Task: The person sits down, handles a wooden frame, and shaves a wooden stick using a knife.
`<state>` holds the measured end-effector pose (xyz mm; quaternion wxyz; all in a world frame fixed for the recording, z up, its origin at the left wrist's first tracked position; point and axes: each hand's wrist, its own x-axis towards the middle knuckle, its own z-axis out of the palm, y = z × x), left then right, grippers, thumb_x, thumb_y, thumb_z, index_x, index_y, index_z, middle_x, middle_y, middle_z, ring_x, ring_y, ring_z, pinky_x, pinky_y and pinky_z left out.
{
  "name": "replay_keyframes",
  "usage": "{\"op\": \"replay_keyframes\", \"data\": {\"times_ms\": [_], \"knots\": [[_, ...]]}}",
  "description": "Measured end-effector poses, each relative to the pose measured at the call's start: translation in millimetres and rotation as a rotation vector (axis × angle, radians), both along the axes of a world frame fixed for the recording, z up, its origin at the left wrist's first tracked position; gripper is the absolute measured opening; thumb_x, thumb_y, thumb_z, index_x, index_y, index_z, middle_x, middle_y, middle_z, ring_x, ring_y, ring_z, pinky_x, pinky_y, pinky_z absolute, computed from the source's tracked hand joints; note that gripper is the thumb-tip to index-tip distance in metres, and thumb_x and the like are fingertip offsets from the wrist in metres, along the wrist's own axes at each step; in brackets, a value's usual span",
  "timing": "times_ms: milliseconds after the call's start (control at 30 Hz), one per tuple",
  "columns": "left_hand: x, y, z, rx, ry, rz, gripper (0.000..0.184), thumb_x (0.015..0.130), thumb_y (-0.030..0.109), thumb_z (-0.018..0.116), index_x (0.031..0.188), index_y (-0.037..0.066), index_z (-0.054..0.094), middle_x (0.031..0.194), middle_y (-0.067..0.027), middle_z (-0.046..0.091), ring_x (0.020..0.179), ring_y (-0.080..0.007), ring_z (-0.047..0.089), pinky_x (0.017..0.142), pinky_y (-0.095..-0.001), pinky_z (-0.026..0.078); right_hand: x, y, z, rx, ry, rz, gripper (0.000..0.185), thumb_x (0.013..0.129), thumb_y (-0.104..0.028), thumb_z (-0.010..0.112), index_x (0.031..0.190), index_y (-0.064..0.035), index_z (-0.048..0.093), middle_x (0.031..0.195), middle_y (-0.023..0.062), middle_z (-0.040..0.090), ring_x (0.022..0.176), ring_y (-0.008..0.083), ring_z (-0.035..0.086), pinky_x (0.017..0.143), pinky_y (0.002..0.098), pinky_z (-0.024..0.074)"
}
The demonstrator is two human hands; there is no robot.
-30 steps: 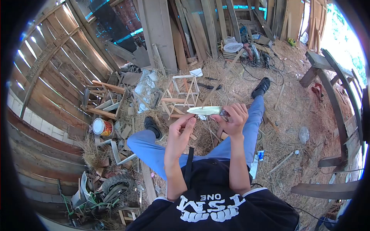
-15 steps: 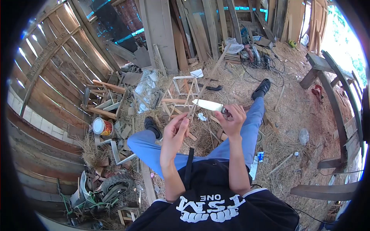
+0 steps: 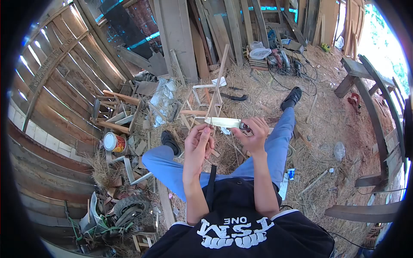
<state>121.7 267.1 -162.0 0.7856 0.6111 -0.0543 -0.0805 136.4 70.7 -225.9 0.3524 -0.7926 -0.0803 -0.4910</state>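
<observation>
Two things fill my fingers [image 3: 259,124]: my right hand [image 3: 253,136] wraps the handle of a knife [image 3: 226,122], its tip pointing to 9 o'clock; my left hand [image 3: 197,146] pinches a wooden strip [image 3: 222,64] slanting toward 1 o'clock. Whether knife and strip touch, I can't tell. A bucket [image 3: 114,142] sits at 9 o'clock from my left hand.

A white-lidded bucket [image 3: 114,141] between a dark wheel [image 3: 130,210] and crumpled clear plastic [image 3: 161,99], upright boards [image 3: 233,31] beyond
</observation>
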Motion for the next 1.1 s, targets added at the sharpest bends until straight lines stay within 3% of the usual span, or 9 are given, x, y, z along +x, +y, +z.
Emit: {"op": "replay_keyframes", "data": {"times_ms": [267, 367, 467, 600, 800, 900, 967, 1033, 1100], "knots": [[-3.9, -8.1, -1.6, 0.113, -0.009, -0.084, 0.018, 0.102, 0.019, 0.057, 0.112, 0.005, 0.063, 0.075, 0.0039, 0.056, 0.066, -0.0015, 0.049, 0.052, -0.0187, 0.032, 1.3, 11.0, 2.5, 0.046, -0.034, 0.13, 0.041, 0.064, -0.04, 0.088, 0.075, -0.0072, 0.065, 0.063, 0.0025, 0.057, 0.057, 0.022, 0.055, 0.057, 0.0346, 0.0385], [-7.0, -10.4, 1.6, 0.09, 0.018, -0.114, 0.019, 0.102, 0.02, 0.057, 0.113, 0.005, 0.063, 0.076, 0.0043, 0.057, 0.066, -0.0012, 0.05, 0.051, -0.0187, 0.032, -2.2, 17.5, 12.3, 0.022, -0.057, 0.098, 0.044, 0.064, -0.043, 0.087, 0.076, -0.0076, 0.065, 0.065, 0.0016, 0.058, 0.058, 0.0215, 0.055, 0.059, 0.0344, 0.0388], [-5.7, -12.3, 0.0, 0.092, 0.015, -0.089, 0.021, 0.102, 0.024, 0.058, 0.114, 0.007, 0.062, 0.068, 0.0038, 0.051, 0.048, 0.0002, 0.031, 0.043, -0.0195, 0.021, -0.6, 17.7, 15.6, -0.02, -0.13, 0.04, 0.046, 0.065, -0.048, 0.085, 0.076, -0.0087, 0.064, 0.065, 0.0003, 0.058, 0.058, 0.0204, 0.055, 0.059, 0.0338, 0.0383], [-6.3, -10.7, 3.3, 0.026, 0.072, -0.18, 0.02, 0.102, 0.024, 0.058, 0.112, 0.006, 0.062, 0.066, 0.007, 0.042, 0.05, -0.0002, 0.029, 0.043, -0.0206, 0.02, -3.9, 11.3, 16.3, -0.086, -0.2, -0.071, 0.048, 0.068, -0.054, 0.082, 0.075, -0.0103, 0.063, 0.064, -0.0004, 0.057, 0.059, 0.019, 0.055, 0.059, 0.0332, 0.0369], [-8.0, -3.6, 11.7, 0.031, 0.122, -0.211, 0.017, 0.102, 0.022, 0.058, 0.106, 0.006, 0.063, 0.066, 0.0087, 0.039, 0.051, 0.001, 0.027, 0.044, -0.0203, 0.018, -4.0, 0.8, 12.9, -0.119, -0.233, -0.167, 0.046, 0.074, -0.053, 0.08, 0.075, -0.01, 0.064, 0.064, 0.0008, 0.057, 0.059, 0.0199, 0.054, 0.06, 0.0339, 0.0367], [-8.1, 24.2, 10.2, 0.088, 0.109, -0.148, 0.018, 0.103, 0.023, 0.056, 0.101, 0.006, 0.061, 0.065, 0.0087, 0.037, 0.049, 0.0007, 0.026, 0.042, -0.0204, 0.016, -5.1, -32.2, 6.3, -0.05, -0.148, -0.352, 0.042, 0.078, -0.048, 0.08, 0.076, -0.0088, 0.066, 0.065, 0.0013, 0.058, 0.06, 0.022, 0.054, 0.06, 0.0354, 0.0378], [-8.3, 51.8, 10.1, 0.138, 0.11, -0.057, 0.021, 0.103, 0.026, 0.054, 0.096, 0.006, 0.058, 0.063, 0.0082, 0.034, 0.047, -0.0002, 0.025, 0.04, -0.0205, 0.015, -8.3, -56.1, -2.7, 0.214, -0.011, -0.611, 0.038, 0.081, -0.044, 0.08, 0.08, -0.0074, 0.068, 0.067, 0.0026, 0.059, 0.062, 0.022, 0.054, 0.06, 0.0357, 0.0387], [-0.3, 77.7, 6.9, 0.098, 0.101, 0.065, 0.022, 0.104, 0.026, 0.052, 0.096, 0.006, 0.056, 0.062, 0.0078, 0.033, 0.046, -0.0007, 0.025, 0.039, -0.0203, 0.015, -17.8, -88.4, -13.0, 0.377, 0.085, -0.654, 0.034, 0.082, -0.039, 0.079, 0.082, -0.0061, 0.068, 0.068, 0.004, 0.06, 0.063, 0.0207, 0.053, 0.059, 0.0352, 0.0391], [-0.2, 82.5, 3.2, 0.082, 0.078, 0.145, 0.023, 0.104, 0.027, 0.051, 0.096, 0.006, 0.056, 0.061, 0.0073, 0.032, 0.045, -0.0011, 0.025, 0.039, -0.0202, 0.015, -24.3, -92.4, -16.8, 0.346, 0.087, -0.649, 0.034, 0.082, -0.038, 0.08, 0.083, -0.006, 0.068, 0.069, 0.0043, 0.061, 0.063, 0.0197, 0.053, 0.058, 0.0351, 0.039]]}}
